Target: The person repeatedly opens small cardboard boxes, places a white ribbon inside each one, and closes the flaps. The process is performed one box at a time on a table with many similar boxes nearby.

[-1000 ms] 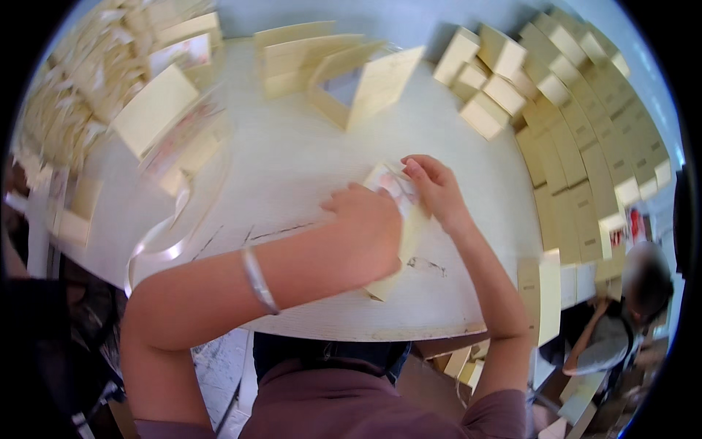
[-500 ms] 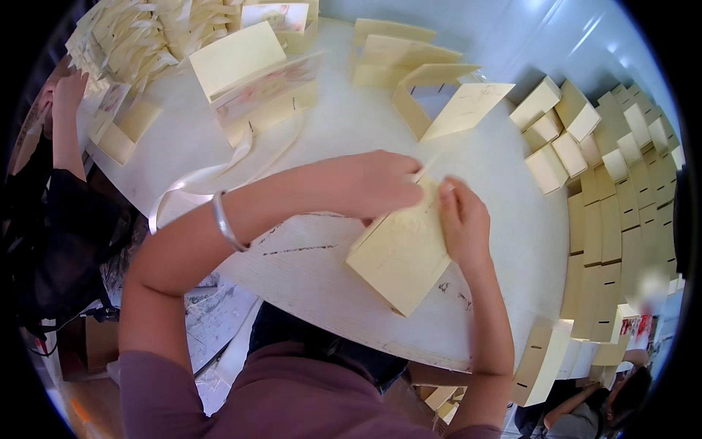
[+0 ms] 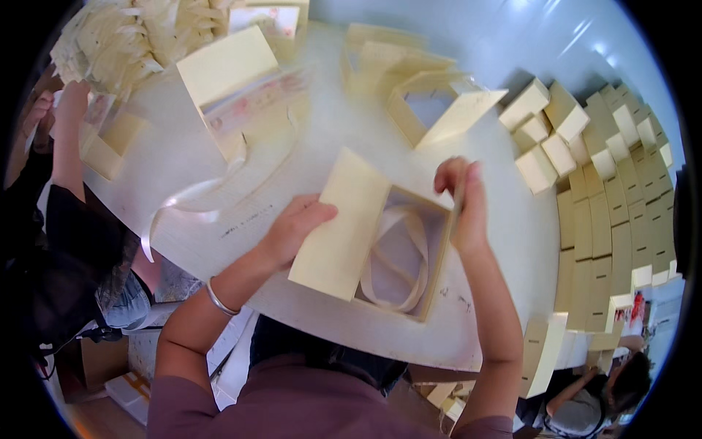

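Plainly, left hand [image 3: 296,228] grips the lid [image 3: 344,230] — right hand [image 3: 466,196] curled by the box [image 3: 436,228], hold unclear.

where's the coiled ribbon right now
In the head view, right of centre, the coiled ribbon lies inside the open box between left hand and right hand.

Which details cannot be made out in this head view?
All in the head view:
Left hand: some fingers, hidden behind the lid.
Right hand: curled fingers obscure whether it holds something.
Box floor: partly covered by the ribbon.
Pale pile: cut off by the top edge.
Printed panel at left: blurred.
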`<state>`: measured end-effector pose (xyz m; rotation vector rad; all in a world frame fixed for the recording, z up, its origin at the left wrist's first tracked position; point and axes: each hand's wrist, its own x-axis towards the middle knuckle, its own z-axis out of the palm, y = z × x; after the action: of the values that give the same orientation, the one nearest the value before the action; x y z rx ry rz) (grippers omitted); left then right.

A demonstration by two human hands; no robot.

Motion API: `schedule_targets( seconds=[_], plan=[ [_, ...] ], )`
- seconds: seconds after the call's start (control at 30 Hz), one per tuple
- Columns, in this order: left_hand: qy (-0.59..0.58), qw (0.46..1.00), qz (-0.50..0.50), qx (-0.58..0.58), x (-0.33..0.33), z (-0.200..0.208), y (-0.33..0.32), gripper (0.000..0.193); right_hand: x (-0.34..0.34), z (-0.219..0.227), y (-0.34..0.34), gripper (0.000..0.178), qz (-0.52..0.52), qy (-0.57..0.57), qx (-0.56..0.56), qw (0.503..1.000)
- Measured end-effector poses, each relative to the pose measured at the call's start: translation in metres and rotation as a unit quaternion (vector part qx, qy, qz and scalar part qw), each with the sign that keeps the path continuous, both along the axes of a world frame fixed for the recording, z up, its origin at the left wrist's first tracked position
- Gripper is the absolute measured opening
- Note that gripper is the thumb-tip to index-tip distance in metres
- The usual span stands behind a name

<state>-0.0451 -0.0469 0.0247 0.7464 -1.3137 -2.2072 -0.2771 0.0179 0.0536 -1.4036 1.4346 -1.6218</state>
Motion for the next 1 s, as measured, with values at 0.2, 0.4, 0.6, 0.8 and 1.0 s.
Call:
schedule_targets(
  seconds=[0.2, 0.4, 0.6, 0.8, 1.0],
  plan=[
    [-0.02, 0.999, -0.005, -0.037, 0.001, 0.015, 0.009, 0.024, -0.049, 0.031, 0.036, 0.028, 0.168, -0.051, 0.087, 0.981],
    [-0.043, 0.999, 0.006, -0.028, 0.011, 0.013, 0.021, 0.024, -0.076, 0.057, 0.089, 0.038, 0.148, 0.127, 0.288, 0.938],
    [-0.007, 0.999, 0.042, -0.012, 0.001, 0.006, 0.032, 0.024, -0.072, -0.012, 0.124, 0.047, -0.093, 0.504, 0.242, 0.824],
    [0.001, 0.998, 0.063, -0.03, -0.011, 0.015, 0.048, 0.031, -0.031, 0.021, 0.084, 0.031, 0.062, 0.708, 0.07, 0.7],
    [-0.001, 0.998, 0.031, -0.056, -0.012, 0.023, 0.047, 0.036, -0.004, 0.015, 0.028, 0.006, 0.163, 0.702, 0.189, 0.667]
  ],
)
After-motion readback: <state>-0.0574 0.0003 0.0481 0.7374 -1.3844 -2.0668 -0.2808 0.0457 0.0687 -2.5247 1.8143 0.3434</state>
